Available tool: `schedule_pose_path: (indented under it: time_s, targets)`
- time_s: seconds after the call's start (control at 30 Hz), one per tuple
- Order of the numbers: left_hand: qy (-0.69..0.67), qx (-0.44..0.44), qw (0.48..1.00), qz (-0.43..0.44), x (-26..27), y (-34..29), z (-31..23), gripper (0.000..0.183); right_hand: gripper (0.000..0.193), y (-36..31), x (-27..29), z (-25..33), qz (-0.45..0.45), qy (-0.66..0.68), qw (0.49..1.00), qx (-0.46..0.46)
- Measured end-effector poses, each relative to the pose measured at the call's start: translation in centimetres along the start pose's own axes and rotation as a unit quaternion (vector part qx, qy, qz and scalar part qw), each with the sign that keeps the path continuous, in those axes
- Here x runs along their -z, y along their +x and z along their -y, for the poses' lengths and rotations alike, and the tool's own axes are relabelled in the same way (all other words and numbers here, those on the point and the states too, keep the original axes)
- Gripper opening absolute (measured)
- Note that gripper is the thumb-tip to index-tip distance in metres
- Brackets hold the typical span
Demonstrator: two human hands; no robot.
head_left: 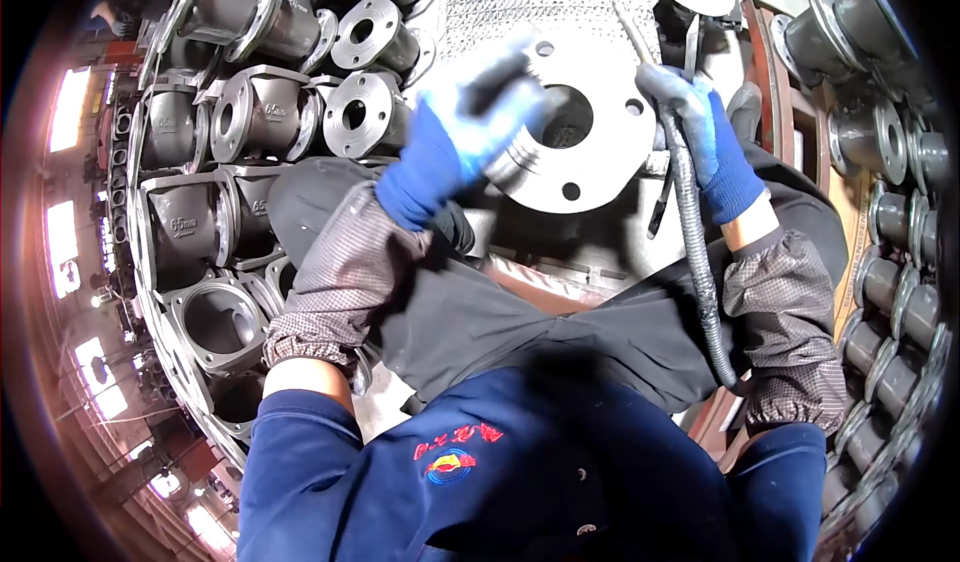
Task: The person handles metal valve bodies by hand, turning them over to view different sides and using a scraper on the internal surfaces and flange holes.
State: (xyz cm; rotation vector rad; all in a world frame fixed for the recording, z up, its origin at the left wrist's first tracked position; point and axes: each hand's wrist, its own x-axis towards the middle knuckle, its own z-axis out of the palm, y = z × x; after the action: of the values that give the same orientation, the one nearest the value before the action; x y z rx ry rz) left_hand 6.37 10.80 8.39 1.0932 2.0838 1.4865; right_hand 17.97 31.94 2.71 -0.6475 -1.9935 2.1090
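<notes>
A pale round metal flange (612, 162) with a large central hole and smaller bolt holes faces up in front of me. My left hand (468, 127), in a blue and grey glove, is at its left side, blurred by motion. Its thumb and fingers are apart, the thumb over the flange near the central hole; whether it touches is unclear. To the right of the flange, my right hand (690, 112), gloved likewise, is closed round a slim rod-shaped tool (630, 30) pointing up and left. A grey ribbed hose (697, 247) runs from this hand down past my right thigh.
Grey flanged castings (262, 117) are stacked closely at the left, and more flanged pieces (880, 142) line the right. A patterned metal surface (545, 2) lies beyond the flange. A reddish-brown frame (775, 72) stands to the right of my right hand.
</notes>
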Motion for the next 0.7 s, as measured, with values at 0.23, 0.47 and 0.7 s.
schedule_pose_path:
  time_s: [0.23,0.47,0.7]
  targets:
    - [-0.304,0.249,0.919,0.015,4.2,0.2,8.2,0.048,0.029,-0.5,-4.4,3.7,0.042,0.001,0.999,-0.023]
    - [0.022,0.063,0.997,-0.024,6.7,-2.2,10.1,0.039,0.032,0.4,-8.3,6.1,0.068,0.008,0.997,-0.035]
    - [0.233,-0.121,0.961,-0.092,8.4,-2.4,4.6,0.032,0.033,2.4,-7.9,2.8,0.017,-0.007,0.995,-0.097]
